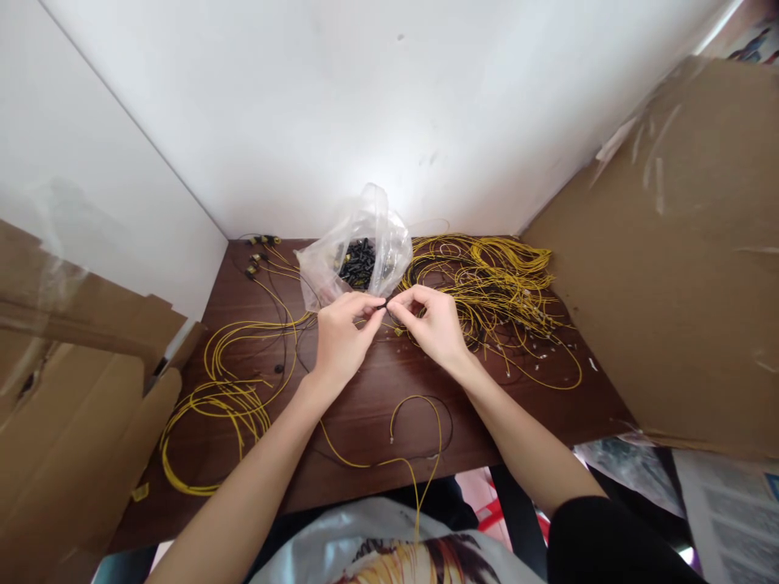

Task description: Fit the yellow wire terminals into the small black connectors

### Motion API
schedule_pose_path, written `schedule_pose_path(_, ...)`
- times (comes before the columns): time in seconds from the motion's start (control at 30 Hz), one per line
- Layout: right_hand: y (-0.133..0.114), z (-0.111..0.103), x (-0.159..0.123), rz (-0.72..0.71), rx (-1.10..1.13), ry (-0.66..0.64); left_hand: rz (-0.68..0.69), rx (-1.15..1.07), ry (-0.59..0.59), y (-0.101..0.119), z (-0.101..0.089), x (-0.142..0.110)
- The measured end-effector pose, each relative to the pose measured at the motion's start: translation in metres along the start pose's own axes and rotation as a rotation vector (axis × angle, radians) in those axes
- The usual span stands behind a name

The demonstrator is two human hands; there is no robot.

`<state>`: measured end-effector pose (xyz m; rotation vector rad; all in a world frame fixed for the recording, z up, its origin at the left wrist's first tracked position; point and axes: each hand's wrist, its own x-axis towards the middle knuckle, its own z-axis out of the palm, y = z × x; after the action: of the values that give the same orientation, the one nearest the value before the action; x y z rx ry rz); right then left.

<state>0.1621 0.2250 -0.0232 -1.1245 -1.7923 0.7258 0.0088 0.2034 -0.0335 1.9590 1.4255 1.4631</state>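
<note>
My left hand (341,334) and my right hand (435,326) meet above the middle of the table, each in a thumb-and-finger pinch. Between the fingertips is a small black piece (385,305), mostly covered, so its exact kind is hard to make out. Just behind my hands stands a clear plastic bag (322,264), its mouth open, holding many small black parts (358,264). A yellow wire (365,465) runs beneath my left hand, loops across the table's front and hangs over the edge.
A tangled heap of yellow and black wires (487,280) spreads at the right. Coiled yellow wires (213,397) lie at the left, with black-and-yellow connectors (264,240) behind. Cardboard (675,268) borders the brown table (365,422) at right, more cardboard (79,405) at left; a white wall (341,105) stands behind.
</note>
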Motion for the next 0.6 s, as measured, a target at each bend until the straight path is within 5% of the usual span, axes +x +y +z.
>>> schedule_pose_path(0.13,-0.001,0.002,-0.001,0.046,0.023,0.015,0.053,0.044,0.019,-0.001,0.001,-0.001)
schedule_pose_path(0.37,0.002,0.009,0.003,0.363,0.474,-0.026,0.011,0.007,0.057,0.002,0.002,-0.001)
schedule_pose_path(0.6,0.003,0.012,0.002,0.376,0.482,0.012,-0.007,0.017,0.054,0.003,0.001,-0.001)
